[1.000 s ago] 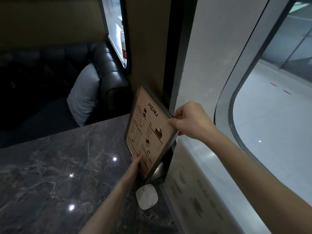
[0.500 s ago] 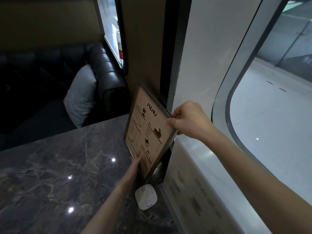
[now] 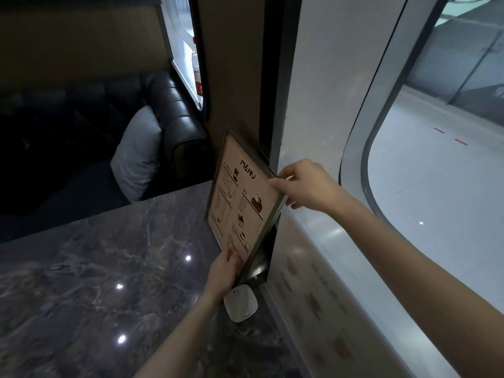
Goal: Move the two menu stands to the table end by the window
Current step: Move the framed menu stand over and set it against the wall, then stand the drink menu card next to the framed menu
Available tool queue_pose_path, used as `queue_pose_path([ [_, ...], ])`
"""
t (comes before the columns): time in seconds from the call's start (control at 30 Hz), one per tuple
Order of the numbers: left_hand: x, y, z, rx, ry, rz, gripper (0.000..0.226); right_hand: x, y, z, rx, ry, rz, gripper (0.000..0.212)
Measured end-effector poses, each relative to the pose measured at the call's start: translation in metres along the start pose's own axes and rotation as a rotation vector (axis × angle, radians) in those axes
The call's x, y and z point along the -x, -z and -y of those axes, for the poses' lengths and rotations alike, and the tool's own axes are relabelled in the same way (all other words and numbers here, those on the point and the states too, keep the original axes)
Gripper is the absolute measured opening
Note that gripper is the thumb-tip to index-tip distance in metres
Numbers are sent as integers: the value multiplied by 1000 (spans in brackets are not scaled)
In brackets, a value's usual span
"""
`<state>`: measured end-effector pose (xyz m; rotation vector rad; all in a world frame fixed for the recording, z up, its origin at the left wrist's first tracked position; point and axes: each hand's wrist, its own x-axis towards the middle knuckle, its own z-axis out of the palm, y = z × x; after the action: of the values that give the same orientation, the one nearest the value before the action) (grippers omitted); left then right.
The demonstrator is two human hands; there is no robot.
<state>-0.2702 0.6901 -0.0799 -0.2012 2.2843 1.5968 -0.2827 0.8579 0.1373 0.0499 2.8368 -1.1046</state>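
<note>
Barely anything has shifted over the last second: your menu stand point(image 3: 240, 197) sits at the same tilt in the middle of the frame, edged only slightly toward the wall. Your right hand point(image 3: 305, 186) pinches its upper right edge, thumb on the printed face and fingers behind. Your left hand point(image 3: 223, 271) grips the bottom corner. Both are closed on the frame, so you're settling it, not carrying it. My read is that this stand is as good as placed at the window end of the marble table point(image 3: 95, 282); whether its base is touching down, I cannot tell, since your left hand covers it.

Lower right, a second menu stand point(image 3: 313, 301) appears to lean flat along the wall under the window point(image 3: 436, 173), faint and washed out. A small white puck point(image 3: 241, 305) lies on the table just below your left hand, close to where the base wants to land, so watch it. Upper left, the dark sofa point(image 3: 174, 115) and grey cushion point(image 3: 139, 154) are well apart from the action.
</note>
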Motion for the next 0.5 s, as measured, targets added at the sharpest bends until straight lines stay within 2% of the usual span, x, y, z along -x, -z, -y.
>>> queue_pose_path([
  [0.1,27,-8,-9,-182,-233,-128,26,18,4,3,40,58,66,32],
  [0.17,45,-15,-6,-298,-357,-250,23,33,7,1,93,119,42,39],
  [0.23,64,-24,0,-349,-409,-298,19,50,10,-1,110,159,-3,42],
  [0.37,100,-46,11,-422,-471,-202,30,82,8,-5,61,248,-52,38],
  [0.5,118,-68,28,-555,-507,10,54,107,3,-10,3,247,-89,38],
])
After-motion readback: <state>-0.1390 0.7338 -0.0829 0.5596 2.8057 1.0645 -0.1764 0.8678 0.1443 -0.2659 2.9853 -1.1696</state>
